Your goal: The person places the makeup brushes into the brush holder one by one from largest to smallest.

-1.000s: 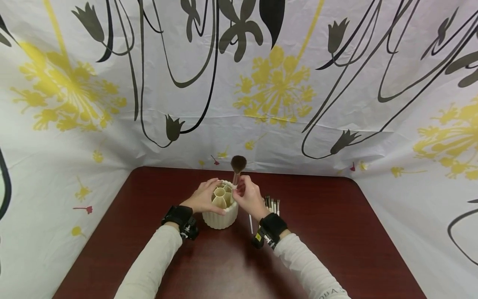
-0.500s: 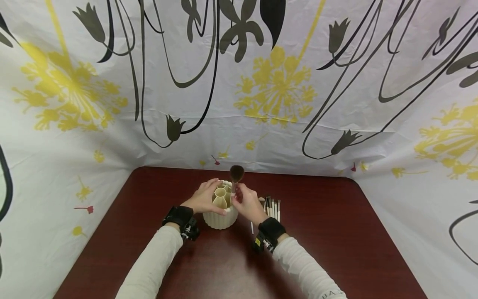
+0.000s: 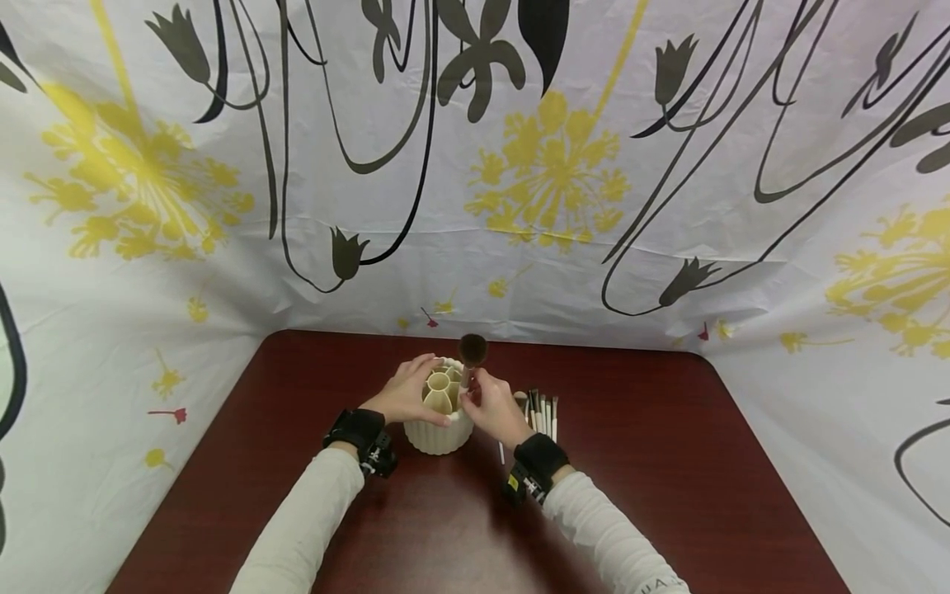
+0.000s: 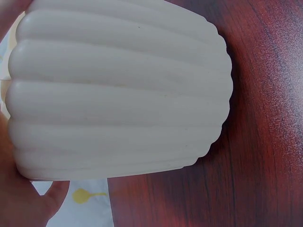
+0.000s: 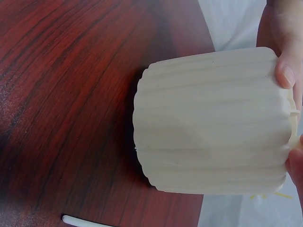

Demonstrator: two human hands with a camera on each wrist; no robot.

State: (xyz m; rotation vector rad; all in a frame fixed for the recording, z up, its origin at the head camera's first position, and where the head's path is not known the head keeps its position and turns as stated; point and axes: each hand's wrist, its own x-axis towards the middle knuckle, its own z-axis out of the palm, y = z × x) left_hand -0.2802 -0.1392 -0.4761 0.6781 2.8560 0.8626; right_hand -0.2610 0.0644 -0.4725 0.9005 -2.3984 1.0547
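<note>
A cream, ribbed brush holder with a round centre tube and several compartments stands upright on the table. My left hand grips its rim from the left, fingers at the back and thumb in front. At the right side of the rim, my right hand pinches a large makeup brush, its dark bristles upward. Fingers hide the brush's lower end, so its depth in the holder cannot be seen. The ribbed wall of the holder fills much of the left wrist view. Fingertips touch the rim area in the right wrist view.
Several thinner makeup brushes lie together on the dark red table, right of the right hand. A white handle end shows low in the right wrist view. Patterned cloth hangs behind the table's far edge.
The right hand has brought the large brush down at the holder's right rim, mostly in the first half second. My left hand has kept its grip, and the holder has stayed in place.
</note>
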